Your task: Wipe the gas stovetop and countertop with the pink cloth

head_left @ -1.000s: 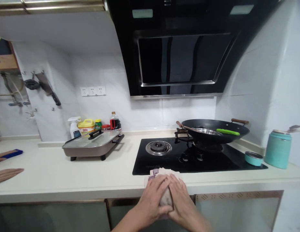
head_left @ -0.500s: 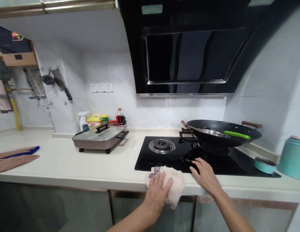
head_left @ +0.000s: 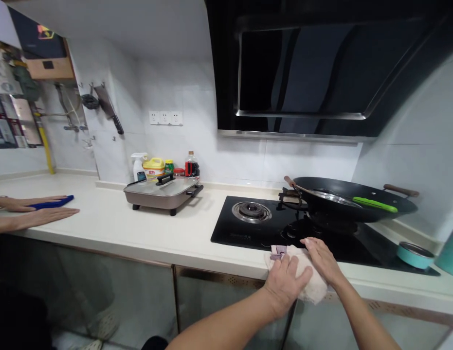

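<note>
A pale pink cloth [head_left: 310, 278] with a purple patch lies over the counter's front edge, part of it hanging down. My left hand [head_left: 285, 284] presses on it, fingers bent over the fabric and thumb apart. Close by on the right, my right hand [head_left: 322, 260] has its fingers stretched out and holds nothing, at the front edge of the black gas stove [head_left: 226, 228]; whether it touches the cloth I cannot tell. On the stove's right side rests a large black wok [head_left: 328, 214] with a metal utensil and a green-handled tool [head_left: 375, 204] in it.
A turquoise round container [head_left: 415, 255] stands at the stove's right corner. Further left is a lidded electric pan [head_left: 160, 192], with bottles [head_left: 153, 167] behind it. At far left, another person's hands [head_left: 47, 214] press a blue cloth [head_left: 53, 202]. A range hood [head_left: 299, 133] hangs overhead.
My left hand has slid right along the counter edge with the cloth, now close to my right hand. The view has shifted. The other person's hands still lie at the blue cloth.
</note>
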A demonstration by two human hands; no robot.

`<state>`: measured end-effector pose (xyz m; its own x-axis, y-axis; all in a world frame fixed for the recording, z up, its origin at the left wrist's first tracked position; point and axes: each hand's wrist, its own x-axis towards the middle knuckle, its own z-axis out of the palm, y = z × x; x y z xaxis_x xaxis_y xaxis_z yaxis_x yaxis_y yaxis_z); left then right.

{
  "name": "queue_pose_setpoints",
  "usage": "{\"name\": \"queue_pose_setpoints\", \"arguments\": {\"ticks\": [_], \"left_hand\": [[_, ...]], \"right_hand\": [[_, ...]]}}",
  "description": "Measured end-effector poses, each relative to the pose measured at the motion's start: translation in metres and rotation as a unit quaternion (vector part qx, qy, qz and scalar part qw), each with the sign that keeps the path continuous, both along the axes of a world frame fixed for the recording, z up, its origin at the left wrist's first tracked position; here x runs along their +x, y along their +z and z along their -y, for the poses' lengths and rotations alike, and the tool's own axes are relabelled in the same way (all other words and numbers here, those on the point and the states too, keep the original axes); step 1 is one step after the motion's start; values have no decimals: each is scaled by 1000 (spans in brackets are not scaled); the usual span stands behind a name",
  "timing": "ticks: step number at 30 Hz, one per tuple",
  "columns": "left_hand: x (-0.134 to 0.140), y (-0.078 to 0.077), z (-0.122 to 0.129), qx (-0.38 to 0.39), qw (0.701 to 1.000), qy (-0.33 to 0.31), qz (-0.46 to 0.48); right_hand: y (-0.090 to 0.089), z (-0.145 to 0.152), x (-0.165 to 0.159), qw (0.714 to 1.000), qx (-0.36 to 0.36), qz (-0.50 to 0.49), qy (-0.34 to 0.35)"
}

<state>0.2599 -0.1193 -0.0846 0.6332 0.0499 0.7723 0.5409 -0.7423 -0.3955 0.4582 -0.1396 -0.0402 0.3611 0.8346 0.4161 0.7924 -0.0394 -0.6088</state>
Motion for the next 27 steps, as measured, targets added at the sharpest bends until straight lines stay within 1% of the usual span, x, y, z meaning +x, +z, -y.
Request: {"name": "queue_pose_setpoints", "arguments": {"ticks": [4, 7, 10, 13, 17, 20, 22, 24, 27], "left_hand": [[-31, 5, -12, -5, 1000, -15, -26], [-70, 3, -27, -19, 999, -16, -21], [-129, 0, -45, -15, 1000, -25, 4], [-200, 2, -64, -10, 999, -29, 11], [-295, 7, -90, -30, 1000, 2, -7], [-357, 11, -107, -41, 998, 44, -12], [-391, 14, -115, -61, 996, 71, -14], [-420, 17, -122, -81, 993, 89, -17], [-453, 22, -131, -97, 990, 105, -18]], "right_hand": [[0, -1, 1, 999, -32, 17, 10], [-2, -2, 1, 998, -49, 42, 4], [-5, -3, 0, 995, -64, 82, -3], [-7, -2, -2, 991, -64, 113, -6], [-10, -2, -6, 986, -67, 155, -13], [-12, -3, -9, 978, -80, 190, -21], [-13, -3, -11, 974, -91, 207, -27], [-13, -2, -12, 971, -101, 215, -32], [-12, 0, -14, 969, -109, 220, -37]]}}
